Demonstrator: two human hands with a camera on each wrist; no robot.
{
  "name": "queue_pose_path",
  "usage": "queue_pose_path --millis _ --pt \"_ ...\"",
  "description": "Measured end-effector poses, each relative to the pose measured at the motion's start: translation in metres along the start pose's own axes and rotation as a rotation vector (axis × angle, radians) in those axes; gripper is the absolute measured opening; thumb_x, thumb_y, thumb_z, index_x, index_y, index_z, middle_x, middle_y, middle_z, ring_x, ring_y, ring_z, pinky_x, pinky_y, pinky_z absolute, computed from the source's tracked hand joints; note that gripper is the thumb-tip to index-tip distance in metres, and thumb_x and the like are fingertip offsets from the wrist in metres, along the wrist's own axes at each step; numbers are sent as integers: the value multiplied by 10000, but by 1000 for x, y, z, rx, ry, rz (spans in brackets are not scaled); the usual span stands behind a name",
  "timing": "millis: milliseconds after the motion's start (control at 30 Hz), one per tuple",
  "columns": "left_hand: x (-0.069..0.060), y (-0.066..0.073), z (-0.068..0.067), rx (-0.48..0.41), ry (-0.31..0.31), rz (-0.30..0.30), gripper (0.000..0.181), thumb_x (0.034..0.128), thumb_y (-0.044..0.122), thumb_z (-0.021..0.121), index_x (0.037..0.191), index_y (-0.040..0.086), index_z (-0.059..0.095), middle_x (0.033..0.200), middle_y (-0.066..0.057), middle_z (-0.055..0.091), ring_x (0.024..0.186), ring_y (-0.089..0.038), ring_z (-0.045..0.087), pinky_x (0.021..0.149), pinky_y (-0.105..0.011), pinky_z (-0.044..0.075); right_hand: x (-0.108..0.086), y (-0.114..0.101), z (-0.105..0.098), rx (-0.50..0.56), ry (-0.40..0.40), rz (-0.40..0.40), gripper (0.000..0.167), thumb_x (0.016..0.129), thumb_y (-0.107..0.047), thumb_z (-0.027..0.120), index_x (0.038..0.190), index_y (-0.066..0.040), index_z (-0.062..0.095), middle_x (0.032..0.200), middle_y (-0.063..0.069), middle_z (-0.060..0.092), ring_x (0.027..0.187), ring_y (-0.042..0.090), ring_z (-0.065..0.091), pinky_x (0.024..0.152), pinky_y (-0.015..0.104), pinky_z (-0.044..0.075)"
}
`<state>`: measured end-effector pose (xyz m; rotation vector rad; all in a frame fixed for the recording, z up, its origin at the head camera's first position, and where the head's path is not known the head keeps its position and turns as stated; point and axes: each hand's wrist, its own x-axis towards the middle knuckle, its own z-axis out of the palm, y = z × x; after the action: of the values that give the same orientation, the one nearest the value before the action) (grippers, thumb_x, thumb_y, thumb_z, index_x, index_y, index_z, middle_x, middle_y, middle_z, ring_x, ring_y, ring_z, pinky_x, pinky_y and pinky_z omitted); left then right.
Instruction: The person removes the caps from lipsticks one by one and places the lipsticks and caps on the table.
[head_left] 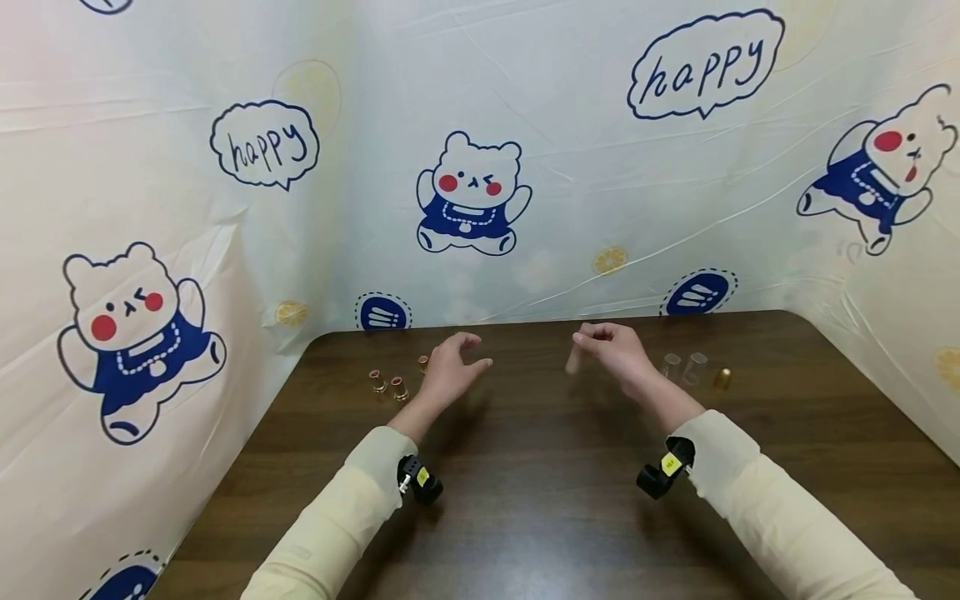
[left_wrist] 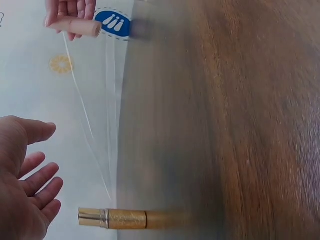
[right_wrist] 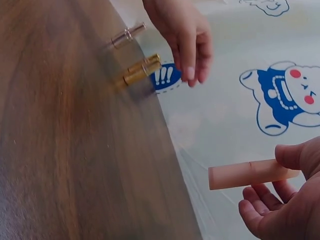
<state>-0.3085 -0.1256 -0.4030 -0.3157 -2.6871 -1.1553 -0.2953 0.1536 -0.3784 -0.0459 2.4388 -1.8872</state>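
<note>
My right hand [head_left: 618, 354] pinches a peach-pink lipstick tube [right_wrist: 235, 175] between thumb and fingers, above the far part of the table. The tube points down in the head view [head_left: 573, 361] and looks blurred there. To the left, my left hand [head_left: 448, 371] holds nothing; its thumb and fingers are apart and loosely bent. Beside that hand stand two shiny gold lipstick tubes [head_left: 399, 388] with reddish tops, and a third gold tube [head_left: 423, 363] shows partly behind it. One gold tube [left_wrist: 120, 219] appears near my left hand in the left wrist view.
Right of my right hand stand two clear plastic caps [head_left: 696, 367] and a small gold bullet-shaped piece [head_left: 722, 378]. The brown wooden table [head_left: 525, 500] ends at a patterned cloth backdrop [head_left: 562, 208]. Each wrist wears a small black camera [head_left: 660, 475].
</note>
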Motion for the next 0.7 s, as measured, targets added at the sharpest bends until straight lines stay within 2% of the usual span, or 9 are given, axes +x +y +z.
queue_pose_path --millis 333,533,700 --pt "-2 14 15 -24 -27 57 409 871 224 753 1209 37 617 1190 -92 628 1137 -282 560 946 -433 436 -9 -5 14 30 -22 -4 395 973 -261 616 1197 60 559 1459 167 426 1346 305 371 1043 465 326" --pt "-5 22 26 -35 -78 91 400 875 242 749 1198 46 621 1185 -91 630 1131 -298 576 941 -440 447 -12 -5 22 54 -26 -17 391 964 -271 629 1180 49 569 1422 171 460 1322 306 398 1045 485 326" --pt "-7 28 33 -56 -115 122 387 871 268 752 1176 65 629 1158 -78 642 1099 -254 596 920 -411 468 -15 -4 26 69 -29 -18 371 968 -267 623 1179 35 580 1390 159 483 1310 302 407 1055 500 314"
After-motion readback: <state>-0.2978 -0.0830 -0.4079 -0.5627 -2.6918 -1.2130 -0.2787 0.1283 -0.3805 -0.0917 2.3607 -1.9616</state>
